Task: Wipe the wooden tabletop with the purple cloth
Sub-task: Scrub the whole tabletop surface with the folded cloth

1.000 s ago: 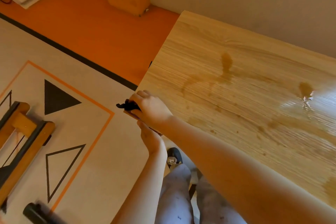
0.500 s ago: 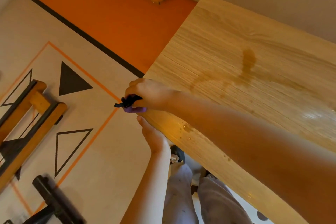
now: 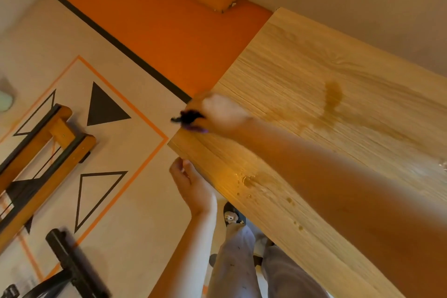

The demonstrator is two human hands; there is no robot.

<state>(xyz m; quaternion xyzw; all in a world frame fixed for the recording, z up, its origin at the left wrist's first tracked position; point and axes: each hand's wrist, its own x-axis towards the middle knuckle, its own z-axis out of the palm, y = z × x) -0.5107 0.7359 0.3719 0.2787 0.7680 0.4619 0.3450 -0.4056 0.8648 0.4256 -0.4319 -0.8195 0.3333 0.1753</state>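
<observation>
Head view looks down on one wooden bench (image 3: 302, 94) set against a pale wall, with two bare arms reaching in from the lower edge. One right hand (image 3: 217, 113), blurred, sits at the bench's near-left corner, its fingers (image 3: 200, 106) closed over the purple cloth (image 3: 197, 129); only a small purple fold shows under the palm, touching the bench edge, and a dark scrap (image 3: 186, 116) sticks out past the fingers over the floor. One left hand (image 3: 193, 186) is held just below that corner, palm toward the bench's side edge, fingers loosely curled and holding nothing; whether it touches the wood I cannot tell.

On the bench top one long wet streak (image 3: 332, 97) darkens the grain to the right of the right hand, and a scatter of small droplets (image 3: 249, 180) lies near the front edge, several of them, too small to count exactly.

Below, two trouser legs (image 3: 239, 261) and one dark slipper (image 3: 233, 215) stand on the floor. A pale rug (image 3: 135, 201) carries two clearly shown triangles, one solid black and one outlined, beside one wooden frame (image 3: 48, 150).
</observation>
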